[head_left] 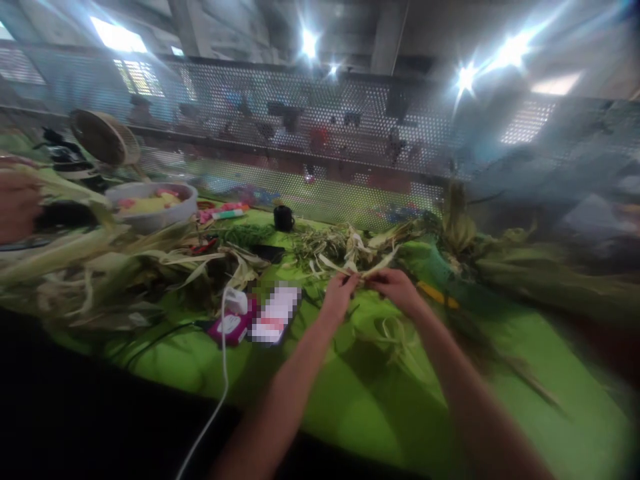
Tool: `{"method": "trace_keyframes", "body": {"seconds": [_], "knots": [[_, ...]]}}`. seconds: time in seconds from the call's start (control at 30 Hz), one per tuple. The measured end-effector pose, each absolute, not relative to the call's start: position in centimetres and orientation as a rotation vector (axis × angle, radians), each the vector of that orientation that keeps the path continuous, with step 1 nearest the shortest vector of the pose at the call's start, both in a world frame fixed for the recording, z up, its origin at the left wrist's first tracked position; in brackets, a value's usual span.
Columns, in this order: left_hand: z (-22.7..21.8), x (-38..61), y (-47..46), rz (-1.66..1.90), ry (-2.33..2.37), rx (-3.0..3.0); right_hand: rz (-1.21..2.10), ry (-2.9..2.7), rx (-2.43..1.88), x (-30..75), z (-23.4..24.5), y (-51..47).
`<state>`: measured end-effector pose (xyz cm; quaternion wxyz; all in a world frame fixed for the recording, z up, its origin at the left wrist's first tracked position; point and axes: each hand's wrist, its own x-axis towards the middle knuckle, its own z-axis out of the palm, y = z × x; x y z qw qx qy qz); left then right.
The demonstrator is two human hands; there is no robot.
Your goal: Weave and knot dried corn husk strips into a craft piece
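Both of my hands are stretched out over the green tabletop. My left hand (341, 293) is closed in a pinch, and my right hand (399, 288) pinches close beside it. Between and above their fingertips runs a pale strip of dried corn husk (383, 260), its ends fanning away from me. Just beyond lies a heap of shredded husk (325, 243). Loose pale strips (400, 340) rest on the table under my right forearm. The fingertips are small and soft in focus, so the exact grip is hard to see.
Left of my hands lie a phone (277, 313) and a purple box (233, 327) with a white charger and cable. A large husk pile (145, 267), a bowl (175, 215) and a fan (103, 139) stand farther left. A black mug (283, 218) is near the perforated screen (320, 167).
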<state>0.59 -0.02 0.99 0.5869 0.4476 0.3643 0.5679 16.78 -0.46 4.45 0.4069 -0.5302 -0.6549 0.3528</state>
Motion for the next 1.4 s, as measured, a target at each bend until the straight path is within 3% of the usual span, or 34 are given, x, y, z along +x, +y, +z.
{"method": "trace_keyframes", "body": {"seconds": [0.13, 0.23, 0.47, 0.77, 1.03, 1.2, 1.4], "knots": [[2.4, 1.0, -1.8, 1.128, 0.624, 1.062, 0.559, -1.797, -1.387, 18.0, 7.0, 4.8], [2.9, 1.7, -3.3, 1.016, 0.578, 1.053, 0.503, -1.940, -1.398, 16.2, 8.2, 10.7], [3.5, 2.1, -4.8, 1.101, 0.537, 0.820, 0.325, -2.025, -1.811, 11.4, 5.0, 22.4], [4.6, 1.9, -5.7, 1.063, 0.558, 0.668, 0.639, -2.188, -1.735, 9.8, 2.5, 25.4], [4.9, 2.1, -6.1, 1.019, 0.599, 0.700, 0.683, -1.960, -1.460, 13.4, 5.7, 22.3], [4.2, 2.3, -5.9, 0.998, 0.611, 0.736, 0.893, -1.607, -1.153, 14.8, 7.5, 20.9], [3.5, 2.5, -5.6, 1.031, 0.587, 0.776, 1.075, -1.439, -1.128, 15.4, 8.6, 20.0]]}}
